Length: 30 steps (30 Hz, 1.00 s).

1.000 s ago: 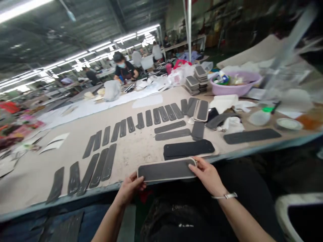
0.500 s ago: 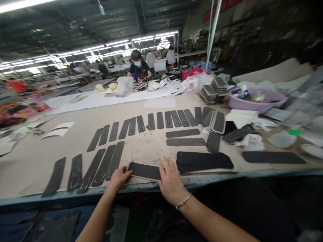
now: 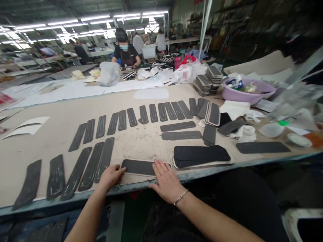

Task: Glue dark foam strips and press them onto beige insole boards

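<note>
**At the table's near edge, two hands on one gray panel**

Along the left of the table [image 3: 141, 146], five dark strips [image 3: 27, 183] slant in a near row, some with glossy streaks on top; a second, longer row of similar strips [image 3: 88, 131] runs beyond them toward the right.

Just right of the nearest row comes the left hand [image 3: 109, 176]. Its forearm rises from the bottom of the view and leans up to the right, the back of the hand turned upward. Thumb and curled fingers grasp the left end of the gray panel [image 3: 138, 167], with the thumb tip at its edge; how far the fingers reach under it cannot be told.

Pale-rimmed and dark-faced, the panel lies lengthwise on the tabletop between the two hands, close to the table's edge.

Over the panel's right end lies the right hand [image 3: 165, 179], palm down and unclenched. Its fingers stretch forward across the surface, set close together, while the thumb spreads out to the left. A slim bracelet [image 3: 181, 197] circles the wrist, and the forearm slants in from the lower right.

Just right of the panel rest black panels [image 3: 202, 156], overlapping; farther right lies a single dark strip, near a purple basin [image 3: 242, 96].
</note>
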Available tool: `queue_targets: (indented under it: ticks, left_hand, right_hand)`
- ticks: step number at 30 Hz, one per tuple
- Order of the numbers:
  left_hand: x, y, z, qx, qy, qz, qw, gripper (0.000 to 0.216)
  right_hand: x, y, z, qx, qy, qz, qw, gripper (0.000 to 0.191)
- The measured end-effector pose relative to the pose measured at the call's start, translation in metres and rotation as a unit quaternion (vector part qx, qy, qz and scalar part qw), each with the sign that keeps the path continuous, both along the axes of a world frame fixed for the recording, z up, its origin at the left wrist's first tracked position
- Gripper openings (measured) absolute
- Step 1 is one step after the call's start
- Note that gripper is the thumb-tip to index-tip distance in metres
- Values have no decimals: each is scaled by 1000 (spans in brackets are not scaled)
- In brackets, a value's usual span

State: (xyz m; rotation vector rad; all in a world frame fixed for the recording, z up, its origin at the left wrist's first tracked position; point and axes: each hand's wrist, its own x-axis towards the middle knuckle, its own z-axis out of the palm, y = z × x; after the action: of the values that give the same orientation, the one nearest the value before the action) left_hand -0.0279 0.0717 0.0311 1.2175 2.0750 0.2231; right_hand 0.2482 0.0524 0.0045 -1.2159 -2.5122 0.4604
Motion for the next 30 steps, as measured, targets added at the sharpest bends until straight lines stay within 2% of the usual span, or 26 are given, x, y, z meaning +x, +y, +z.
queue_targets:
  ticks: [4, 9, 10, 12, 14, 16, 18, 20, 26, 30]
  left_hand:
    - [3, -2, 2, 26, -8, 27, 999, 31]
    - [4, -14, 3, 70, -11, 92, 993, 34]
    - [5, -21, 3, 93, 0, 107, 990, 36]
    - [11, -37, 1, 189, 44, 126, 973, 39]
    - [19, -54, -4, 317, 91, 95, 939, 35]
    - [30, -67, -11, 411, 108, 10, 905, 27]
    - [40, -73, -18, 431, 93, -81, 894, 25]
    - [45, -72, -23, 426, 80, -128, 892, 27]
    - [42, -65, -37, 438, 54, -117, 890, 26]
    - [40, -68, -41, 440, 48, -110, 890, 28]
  right_hand:
    - [26, -4, -6, 19, -38, -27, 999, 77]
    - [26, -5, -15, 44, -60, -20, 997, 81]
    - [25, -5, -16, 47, -62, -19, 997, 81]
    - [23, -6, -18, 49, -63, -21, 997, 81]
    - [23, -6, -18, 46, -60, -25, 997, 81]
    - [24, -4, -15, 37, -58, -25, 997, 81]
    - [24, -2, -9, 26, -58, -23, 998, 77]
    - [24, 4, 1, 25, -54, -18, 998, 69]
    - [-8, 29, 37, 37, 16, 29, 999, 38]
    - [-49, 50, 36, 38, 50, 60, 996, 28]
